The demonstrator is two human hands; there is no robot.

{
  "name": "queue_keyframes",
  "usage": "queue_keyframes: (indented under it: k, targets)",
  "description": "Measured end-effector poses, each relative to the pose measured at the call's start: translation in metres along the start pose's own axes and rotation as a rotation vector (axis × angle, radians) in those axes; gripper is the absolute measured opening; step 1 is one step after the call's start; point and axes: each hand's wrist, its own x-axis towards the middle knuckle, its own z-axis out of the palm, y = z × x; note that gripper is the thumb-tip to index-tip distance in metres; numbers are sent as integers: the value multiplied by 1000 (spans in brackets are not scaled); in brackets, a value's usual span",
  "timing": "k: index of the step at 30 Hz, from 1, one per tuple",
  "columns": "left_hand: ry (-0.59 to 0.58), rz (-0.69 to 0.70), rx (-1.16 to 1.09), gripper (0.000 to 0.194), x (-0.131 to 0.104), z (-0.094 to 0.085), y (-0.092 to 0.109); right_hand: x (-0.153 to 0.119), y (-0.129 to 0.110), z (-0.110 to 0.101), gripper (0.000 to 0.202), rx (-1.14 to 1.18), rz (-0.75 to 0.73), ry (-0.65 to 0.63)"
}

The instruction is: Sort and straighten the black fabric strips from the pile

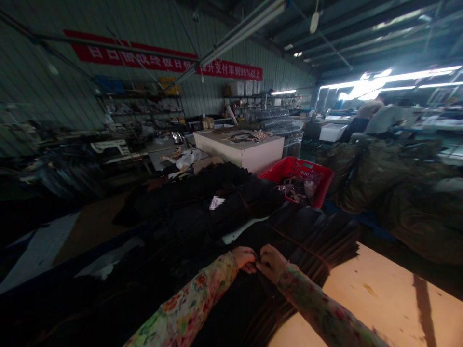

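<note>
My left hand (245, 259) and my right hand (272, 262) are close together, almost touching, with their fingers pinched. What they pinch is too small and dark to make out. Both are just over a bundle of dark cloth-like pieces (246, 308), layered at its edge. Just beyond lies another dark stack (336, 236), with a thin reddish-brown tie (304, 246) across it. Between the dark piles a pale sheet (244, 230) shows. A small white label (217, 202) rests on the pile farther back.
A red plastic basket (325, 180) with small pieces inside stands behind the stacks, beside a large white box (231, 147). Bulky brownish sacks (394, 188) fill the right side. The pale tabletop (379, 294) shows at lower right. People (383, 118) are at the far right.
</note>
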Motion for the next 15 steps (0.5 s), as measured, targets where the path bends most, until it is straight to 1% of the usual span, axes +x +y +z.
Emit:
queue_keyframes:
  k: [2, 4, 6, 7, 9, 11, 12, 13, 15]
  targets:
    - [-4, 44, 1, 13, -3, 2, -2, 2, 4, -2, 18, 65, 60, -52]
    - [20, 122, 2, 21, -8, 6, -5, 6, 6, -3, 19, 116, 156, -142]
    - [87, 224, 8, 27, -15, 13, -10, 9, 6, -4, 19, 141, 281, -206]
    - [142, 300, 43, 26, -19, 17, -13, 11, 5, -5, 20, 148, 337, -219]
    - [285, 482, 183, 17, -26, 25, -18, 12, 1, -5, 24, 146, 416, -227]
    - [419, 637, 339, 9, -31, 32, -22, 11, -3, -5, 29, 129, 439, -231]
    - [455, 679, 383, 11, -33, 33, -24, 11, -4, -5, 31, 116, 440, -227]
    - [471, 691, 394, 13, -33, 34, -24, 10, -4, -5, 32, 104, 437, -216]
    - [469, 684, 360, 16, -32, 34, -26, 8, -1, -4, 34, 86, 427, -161]
